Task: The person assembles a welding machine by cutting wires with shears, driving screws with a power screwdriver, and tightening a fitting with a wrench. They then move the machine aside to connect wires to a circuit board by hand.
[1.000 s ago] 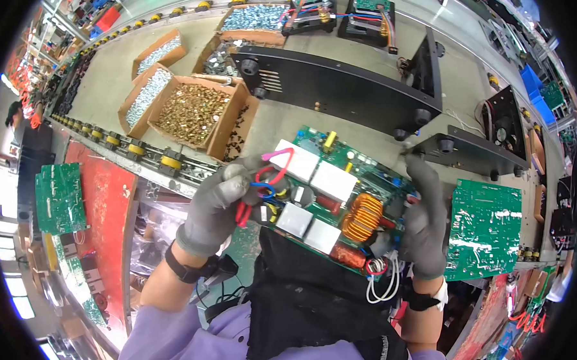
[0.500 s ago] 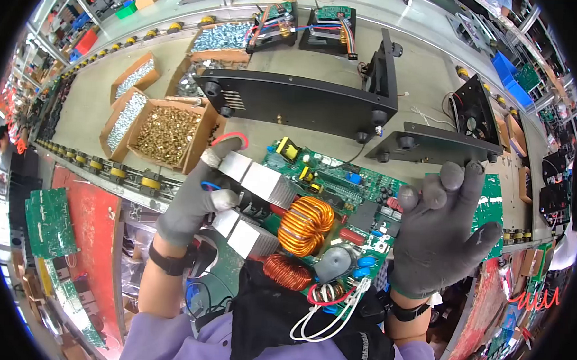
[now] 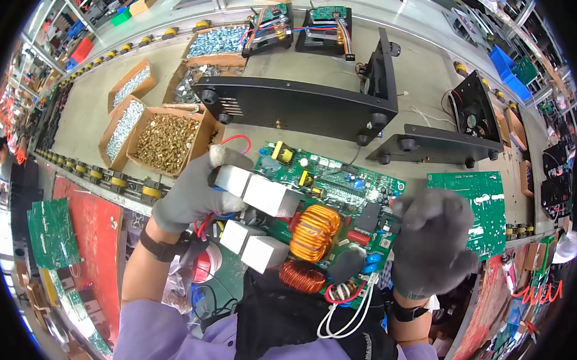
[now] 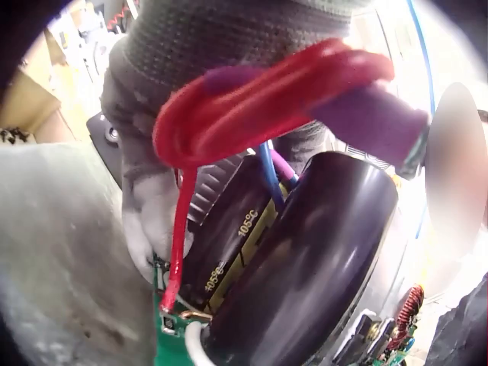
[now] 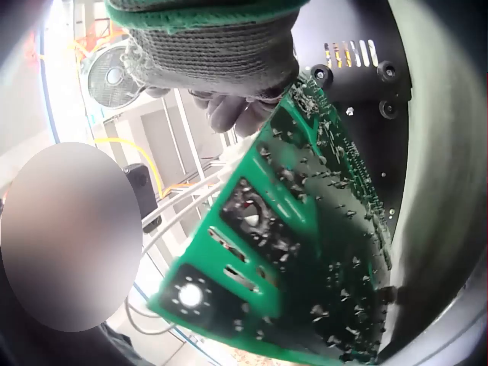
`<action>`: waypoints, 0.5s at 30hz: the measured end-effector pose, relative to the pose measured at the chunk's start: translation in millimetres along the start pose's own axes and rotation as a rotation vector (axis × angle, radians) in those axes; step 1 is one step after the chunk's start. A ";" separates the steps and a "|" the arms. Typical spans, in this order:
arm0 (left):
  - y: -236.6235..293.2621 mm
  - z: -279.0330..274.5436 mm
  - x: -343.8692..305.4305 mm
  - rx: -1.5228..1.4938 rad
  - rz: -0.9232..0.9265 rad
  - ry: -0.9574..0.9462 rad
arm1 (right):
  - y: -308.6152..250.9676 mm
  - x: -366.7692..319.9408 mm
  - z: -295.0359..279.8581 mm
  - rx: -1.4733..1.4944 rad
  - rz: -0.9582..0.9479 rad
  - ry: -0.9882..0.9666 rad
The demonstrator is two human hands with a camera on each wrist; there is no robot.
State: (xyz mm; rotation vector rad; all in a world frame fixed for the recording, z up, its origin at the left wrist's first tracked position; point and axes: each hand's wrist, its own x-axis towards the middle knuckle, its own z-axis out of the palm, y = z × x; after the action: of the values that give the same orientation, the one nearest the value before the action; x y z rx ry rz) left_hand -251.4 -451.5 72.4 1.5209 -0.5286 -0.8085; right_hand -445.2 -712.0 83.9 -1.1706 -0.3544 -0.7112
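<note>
A green circuit board (image 3: 386,182) crowded with parts is held up in front of the body. On it sit silver heat sinks (image 3: 272,196), an orange copper coil (image 3: 314,233) and white wires (image 3: 353,321). My grey-gloved left hand (image 3: 191,195) grips its left end beside the heat sinks. The left wrist view shows a looped red wire (image 4: 229,126) and dark capacitors (image 4: 305,259) close to that hand. My gloved right hand (image 3: 435,244) has curled fingers at the right edge and holds the board there. Solder points cover the board's underside (image 5: 305,213) in the right wrist view.
Behind the board, a long black metal chassis (image 3: 292,105) stands on the bench, with a second black panel (image 3: 431,146) to its right. Cardboard boxes of brass fasteners (image 3: 165,139) and silver screws (image 3: 124,129) are at left. Another green board (image 3: 477,198) lies at right.
The board has turned and shifted left in the head view. My right hand left its edge, spread open, then curled back against it. The left hand kept hold throughout.
</note>
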 end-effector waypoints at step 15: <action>1.0 9.6 -22.6 0.106 0.105 0.118 | -31.9 22.7 53.4 -1.254 0.104 -0.521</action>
State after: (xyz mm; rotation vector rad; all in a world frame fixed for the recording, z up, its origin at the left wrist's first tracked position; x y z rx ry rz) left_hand -273.2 -441.2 77.7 1.6131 -0.5662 -0.6137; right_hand -444.4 -676.7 139.9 -2.5649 -0.2561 -0.4947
